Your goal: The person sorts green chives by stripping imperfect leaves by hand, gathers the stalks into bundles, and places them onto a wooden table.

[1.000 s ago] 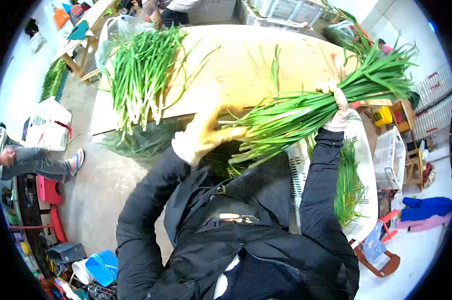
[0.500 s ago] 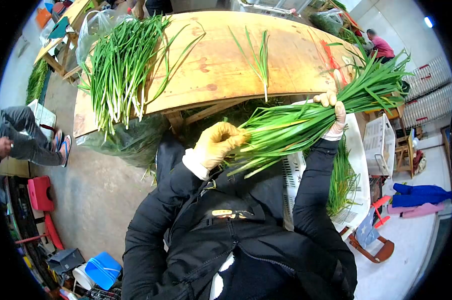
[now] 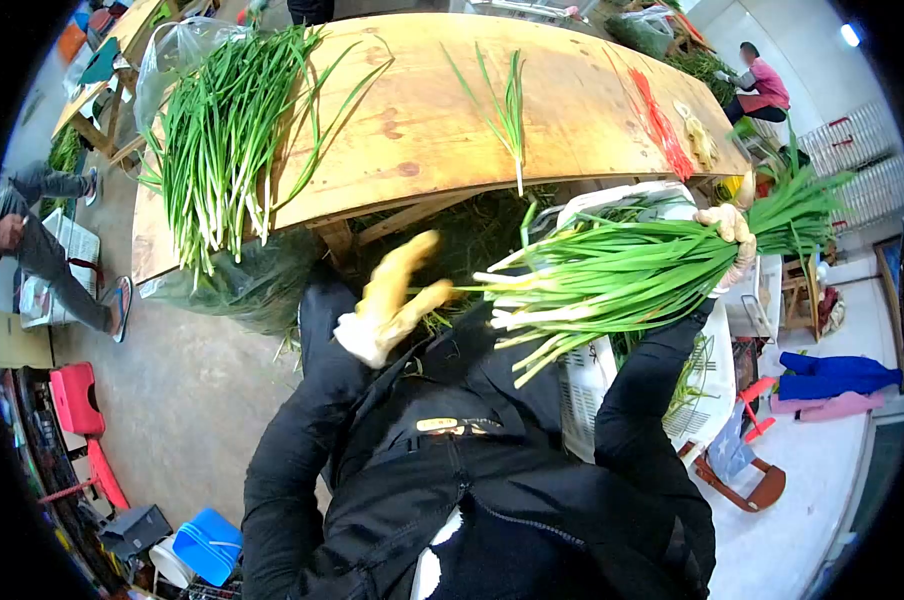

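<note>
Gloved and closed, my right hand (image 3: 729,240) grips a bunch of green stalks (image 3: 622,270) round its middle. The pale ends point left and the leafy ends stick out to the right. My left hand (image 3: 394,300), in a yellowed glove, is left of the pale ends with its thumb and fingers apart, holding nothing. A large pile of similar stalks (image 3: 227,140) lies on the left of the wooden table (image 3: 402,120), and a few loose stalks (image 3: 513,115) lie near its middle.
Red ties (image 3: 658,125) and a glove (image 3: 696,135) lie at the table's right end. Beside my right arm stands a white basket (image 3: 717,385) with greens. A seated person's legs (image 3: 57,270) are at left; another person (image 3: 764,85) crouches at back right.
My right hand has moved right with the bunch. My left hand has come away from the pale ends, and its fingers have opened. The person at back right is more visible.
</note>
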Tool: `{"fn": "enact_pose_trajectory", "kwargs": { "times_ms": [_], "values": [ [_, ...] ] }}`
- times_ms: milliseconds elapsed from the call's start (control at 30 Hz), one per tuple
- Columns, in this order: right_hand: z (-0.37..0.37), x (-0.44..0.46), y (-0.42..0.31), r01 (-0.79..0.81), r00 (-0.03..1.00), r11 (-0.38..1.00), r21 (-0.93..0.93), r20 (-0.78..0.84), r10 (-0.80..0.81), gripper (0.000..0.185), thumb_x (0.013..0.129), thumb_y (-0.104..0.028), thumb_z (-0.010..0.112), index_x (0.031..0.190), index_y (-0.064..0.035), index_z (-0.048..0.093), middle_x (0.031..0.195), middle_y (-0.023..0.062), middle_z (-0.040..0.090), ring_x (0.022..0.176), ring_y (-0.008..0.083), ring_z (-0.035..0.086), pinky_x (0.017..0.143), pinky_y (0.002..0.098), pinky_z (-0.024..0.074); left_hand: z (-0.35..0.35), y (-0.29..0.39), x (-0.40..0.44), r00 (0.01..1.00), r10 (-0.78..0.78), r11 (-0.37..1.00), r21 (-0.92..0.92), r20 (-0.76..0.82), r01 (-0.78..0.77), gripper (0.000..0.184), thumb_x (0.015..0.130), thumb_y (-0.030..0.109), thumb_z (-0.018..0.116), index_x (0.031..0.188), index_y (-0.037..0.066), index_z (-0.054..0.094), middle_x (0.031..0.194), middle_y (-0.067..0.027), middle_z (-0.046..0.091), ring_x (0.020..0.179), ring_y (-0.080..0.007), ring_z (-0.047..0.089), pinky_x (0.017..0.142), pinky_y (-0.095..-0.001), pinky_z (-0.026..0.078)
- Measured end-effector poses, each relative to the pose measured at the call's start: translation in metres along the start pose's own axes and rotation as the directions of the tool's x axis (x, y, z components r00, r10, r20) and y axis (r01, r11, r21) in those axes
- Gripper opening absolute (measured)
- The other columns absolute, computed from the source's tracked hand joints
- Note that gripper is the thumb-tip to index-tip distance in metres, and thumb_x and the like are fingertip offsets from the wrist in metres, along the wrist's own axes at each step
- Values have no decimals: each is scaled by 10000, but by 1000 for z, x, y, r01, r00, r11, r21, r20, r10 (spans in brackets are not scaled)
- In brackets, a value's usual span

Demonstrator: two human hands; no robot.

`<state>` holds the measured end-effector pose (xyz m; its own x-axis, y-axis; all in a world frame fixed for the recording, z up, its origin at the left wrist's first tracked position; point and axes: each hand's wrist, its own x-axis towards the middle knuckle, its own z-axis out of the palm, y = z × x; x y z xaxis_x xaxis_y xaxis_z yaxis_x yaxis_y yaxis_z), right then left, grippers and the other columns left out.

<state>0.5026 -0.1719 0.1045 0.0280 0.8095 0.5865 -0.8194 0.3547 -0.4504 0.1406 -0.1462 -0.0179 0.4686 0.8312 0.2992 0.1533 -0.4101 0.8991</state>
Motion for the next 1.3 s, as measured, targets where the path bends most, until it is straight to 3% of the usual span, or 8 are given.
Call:
{"fn": "enact_pose_trajectory", "kwargs": {
  "times_ms": [100, 200, 500, 633, 767, 900, 1233, 1300],
  "values": [
    [4, 2, 12, -67, 998, 998, 16, 1, 67, 150, 766, -111, 564, 717, -101, 422, 690, -19, 373, 692, 102, 408, 877, 339, 319, 21, 44, 38, 920, -173, 698, -615, 351, 367, 416, 842, 208, 505, 1174, -18, 399, 1075, -120, 523, 913, -143, 503, 778, -251, 409],
    [1, 1, 13, -51, 998, 998, -47, -40, 49, 147, 767, -110, 564, 735, -90, 422, 691, -17, 365, 689, 103, 402, 859, 311, 322, 46, 39, 47, 901, -199, 684, -604, 386, 409, 254, 802, 211, 568, 877, -33, 568, 852, -84, 620, 745, -112, 544, 673, -231, 430],
    [-2, -6, 14, -159, 954, 879, -450, -298, 20, 145, 795, -187, 542, 752, -61, 486, 780, 9, 447, 788, 139, 463, 836, 308, 363, 15, -24, -2, 844, -517, 571, -679, 141, 462, 196, 808, 198, 557, 768, 8, 531, 809, -95, 609, 645, -104, 524, 605, -204, 414],
    [-17, 0, 1, -251, 779, 865, -434, -621, -86, 135, 787, -190, 531, 787, -58, 504, 686, 18, 477, 683, 132, 462, 708, 270, 387, -3, -81, -32, 727, -683, 704, -201, 71, 681, 132, 794, 126, 574, 769, -1, 552, 698, -39, 578, 618, -99, 510, 583, -216, 417],
    [-39, 4, 11, -246, 813, 876, -415, -580, -47, 406, 746, -187, 586, 1084, 7, 471, 707, 32, 530, 647, 153, 504, 658, 271, 442, 21, -34, -10, 987, -163, 955, -250, -4, 157, 467, 780, 215, 593, 1153, 10, 401, 1123, -96, 483, 945, -155, 497, 798, -253, 410],
    [-51, 2, 31, -306, 755, 868, -392, -655, -30, 441, 752, -188, 565, 1138, -11, 447, 708, 27, 526, 651, 137, 508, 625, 255, 436, 44, -3, 16, 881, -287, 342, -818, 377, 462, 434, 763, 186, 609, 1106, 0, 419, 1010, -118, 550, 893, -171, 541, 802, -284, 423],
    [-40, -6, 45, -419, 740, 756, -503, -671, -37, 183, 763, -135, 569, 868, 12, 540, 735, 71, 537, 693, 190, 521, 692, 291, 440, 5, -29, -13, 775, -364, 617, -490, 517, 616, 120, 817, 133, 533, 840, 17, 556, 667, -58, 598, 526, -83, 527, 451, -173, 394],
    [-10, 0, 37, -408, 702, 781, -473, -709, -64, 182, 755, -125, 577, 871, 9, 536, 747, 50, 529, 701, 160, 512, 699, 284, 434, -7, -47, -27, 688, -564, 775, 5, 457, 632, 134, 812, 145, 532, 805, 18, 573, 650, -71, 598, 562, -102, 565, 494, -212, 440]
  ]
}}
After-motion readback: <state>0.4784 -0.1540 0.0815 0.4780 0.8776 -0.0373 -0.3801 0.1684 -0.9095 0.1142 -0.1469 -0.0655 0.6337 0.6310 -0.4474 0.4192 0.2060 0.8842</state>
